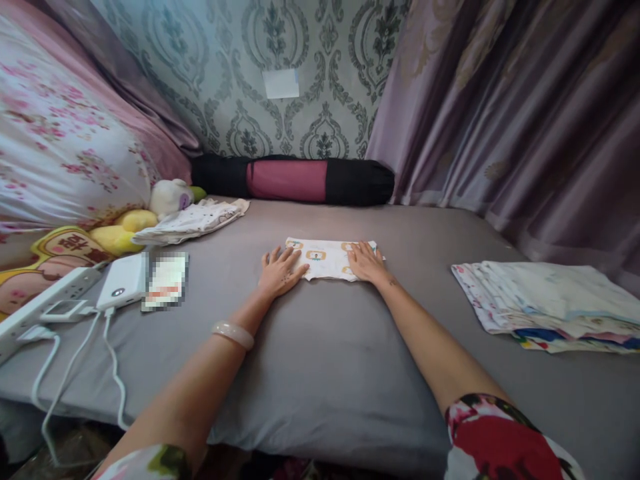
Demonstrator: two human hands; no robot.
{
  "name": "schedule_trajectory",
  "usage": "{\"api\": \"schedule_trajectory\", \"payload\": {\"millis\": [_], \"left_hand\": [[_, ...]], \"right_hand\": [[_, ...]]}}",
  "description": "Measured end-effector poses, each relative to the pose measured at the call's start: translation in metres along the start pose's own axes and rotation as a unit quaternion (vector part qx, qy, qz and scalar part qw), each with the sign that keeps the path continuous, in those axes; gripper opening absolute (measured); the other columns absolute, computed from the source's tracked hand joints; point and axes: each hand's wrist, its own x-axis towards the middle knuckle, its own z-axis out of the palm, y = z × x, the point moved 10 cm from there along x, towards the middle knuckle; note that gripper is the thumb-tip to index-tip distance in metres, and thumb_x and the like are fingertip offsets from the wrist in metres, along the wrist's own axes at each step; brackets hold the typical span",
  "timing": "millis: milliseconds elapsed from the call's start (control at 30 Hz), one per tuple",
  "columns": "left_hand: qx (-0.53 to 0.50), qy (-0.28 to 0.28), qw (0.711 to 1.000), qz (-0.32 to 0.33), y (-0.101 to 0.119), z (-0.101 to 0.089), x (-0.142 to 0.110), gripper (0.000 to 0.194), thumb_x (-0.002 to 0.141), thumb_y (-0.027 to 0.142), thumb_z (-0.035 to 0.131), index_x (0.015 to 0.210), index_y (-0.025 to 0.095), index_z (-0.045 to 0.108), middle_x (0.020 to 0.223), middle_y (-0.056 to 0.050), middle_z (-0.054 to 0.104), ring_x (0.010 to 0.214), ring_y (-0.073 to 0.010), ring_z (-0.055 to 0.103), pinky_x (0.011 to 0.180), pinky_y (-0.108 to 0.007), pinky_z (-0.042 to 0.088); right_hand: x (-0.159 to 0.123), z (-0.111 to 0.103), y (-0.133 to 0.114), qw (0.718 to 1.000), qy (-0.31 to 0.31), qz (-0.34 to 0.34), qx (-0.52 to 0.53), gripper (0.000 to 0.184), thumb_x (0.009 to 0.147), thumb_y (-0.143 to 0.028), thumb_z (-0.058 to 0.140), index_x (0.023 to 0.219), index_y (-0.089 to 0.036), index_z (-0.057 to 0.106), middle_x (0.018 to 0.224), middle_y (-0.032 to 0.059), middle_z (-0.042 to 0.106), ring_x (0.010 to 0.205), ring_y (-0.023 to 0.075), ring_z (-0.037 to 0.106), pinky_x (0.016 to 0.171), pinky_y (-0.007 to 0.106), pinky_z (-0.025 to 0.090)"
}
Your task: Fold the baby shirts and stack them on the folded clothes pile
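A small white cloth with an orange and green print [326, 259] lies folded into a flat strip on the grey bed sheet [320, 347]. My left hand [281, 270] rests on its left end, fingers spread. On the right end lies my right hand [367, 261], palm down with the fingers stretched out. Both hands press on the cloth from above without gripping it. Whether the cloth is a garment I cannot tell, since it is folded and partly covered by my fingers.
Folded cloths [550, 300] are stacked at the right. Leftward are another folded white cloth [193, 220], plush toys [125, 230], a power bank [123, 280] with cables, and a power strip [55, 300]. A black and pink bolster-shaped bag [287, 180] lies along the wall.
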Motion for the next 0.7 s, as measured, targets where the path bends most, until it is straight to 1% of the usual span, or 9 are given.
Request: {"api": "schedule_trajectory", "payload": {"millis": [200,267,367,433,533,700], "left_hand": [[-0.001,-0.001,1.000,0.006,0.000,0.001,0.000,0.062,0.091,0.065,0.029,0.142,0.033,0.043,0.153,-0.003,0.039,0.143,-0.0329,0.024,0.115,-0.055,0.013],[-0.002,-0.003,1.000,0.003,0.000,0.002,0.001,0.060,0.091,0.065,0.029,0.142,0.034,0.043,0.153,-0.002,0.039,0.143,-0.0320,0.025,0.115,-0.055,0.013],[-0.003,0.000,1.000,0.003,-0.001,0.004,0.002,0.060,0.091,0.065,0.030,0.142,0.035,0.043,0.153,-0.002,0.039,0.144,-0.0315,0.025,0.115,-0.055,0.012],[-0.003,0.002,1.000,0.006,-0.001,0.004,0.002,0.061,0.091,0.066,0.029,0.142,0.034,0.043,0.153,-0.003,0.039,0.144,-0.0309,0.025,0.115,-0.055,0.012],[-0.006,0.001,1.000,0.012,-0.001,0.006,0.003,0.061,0.092,0.065,0.028,0.142,0.033,0.042,0.153,-0.004,0.039,0.143,-0.0299,0.027,0.115,-0.056,0.012],[-0.008,-0.005,1.000,0.011,-0.002,0.006,0.004,0.062,0.092,0.065,0.028,0.143,0.033,0.040,0.154,-0.005,0.037,0.141,-0.0277,0.032,0.116,-0.055,0.012]], "right_hand": [[-0.005,-0.005,0.000,1.000,-0.008,0.002,-0.009,0.057,0.099,-0.038,0.015,0.150,-0.017,0.031,0.158,0.0116,0.024,0.146,0.0251,0.017,0.117,0.050,0.014],[-0.005,-0.006,0.007,1.000,-0.014,0.010,-0.017,0.059,0.099,-0.040,0.015,0.150,-0.015,0.030,0.159,0.0126,0.022,0.146,0.0259,0.016,0.117,0.050,0.014],[-0.006,-0.007,0.019,0.999,-0.008,0.020,-0.024,0.063,0.099,-0.044,0.014,0.151,-0.012,0.027,0.160,0.0134,0.018,0.147,0.0260,0.012,0.117,0.053,0.010],[-0.007,-0.005,0.027,0.999,-0.012,0.028,-0.013,0.065,0.099,-0.046,0.012,0.152,-0.011,0.023,0.160,0.0121,0.015,0.148,0.0244,0.009,0.117,0.053,0.008],[-0.008,0.000,0.034,0.999,-0.021,0.037,0.002,0.066,0.098,-0.045,0.010,0.153,-0.010,0.019,0.161,0.0108,0.013,0.148,0.0229,0.007,0.118,0.052,0.009],[-0.006,0.004,0.034,0.999,-0.020,0.034,-0.004,0.067,0.098,-0.046,0.009,0.154,-0.009,0.018,0.161,0.0115,0.012,0.148,0.0231,0.008,0.118,0.050,0.011]]}}
